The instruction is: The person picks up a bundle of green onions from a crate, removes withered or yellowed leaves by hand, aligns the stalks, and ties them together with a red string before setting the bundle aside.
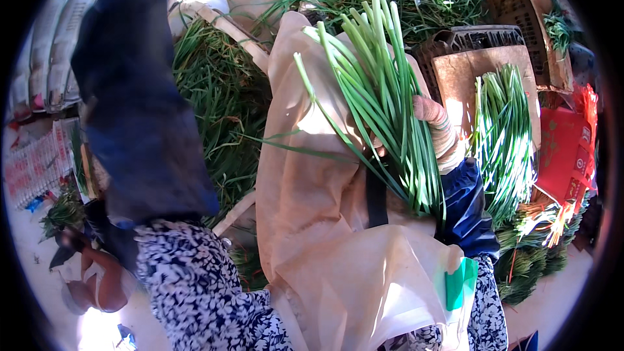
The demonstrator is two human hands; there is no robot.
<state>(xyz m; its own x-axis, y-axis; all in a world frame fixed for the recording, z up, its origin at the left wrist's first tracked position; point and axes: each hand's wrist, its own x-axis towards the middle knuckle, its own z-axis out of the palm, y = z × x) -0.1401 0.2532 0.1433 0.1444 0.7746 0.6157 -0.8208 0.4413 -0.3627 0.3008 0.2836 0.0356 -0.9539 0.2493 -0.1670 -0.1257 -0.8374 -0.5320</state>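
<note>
A loose bunch of long green chives (393, 104) lies slanted over the beige apron (312, 240) on my lap, its pale cut ends pointing up and away. My right hand (439, 130), in a pale glove with a dark blue sleeve behind it, is closed round the right side of the bunch; some of its fingers are hidden behind the stalks. One stalk sticks out apart to the left. My left arm, in a dark blue sleeve (143, 104), reaches far forward at the left, slightly blurred. The left hand beyond the sleeve does not show.
Loose greens (221, 104) lie beside a curved wooden bar (227, 29); a larger heap (403, 0) spreads at the back. Rightward, a chive bunch (504, 136) rests on cardboard (452, 71), near a dark crate (478, 34), red packaging (562, 149) and tied bundles (530, 263).
</note>
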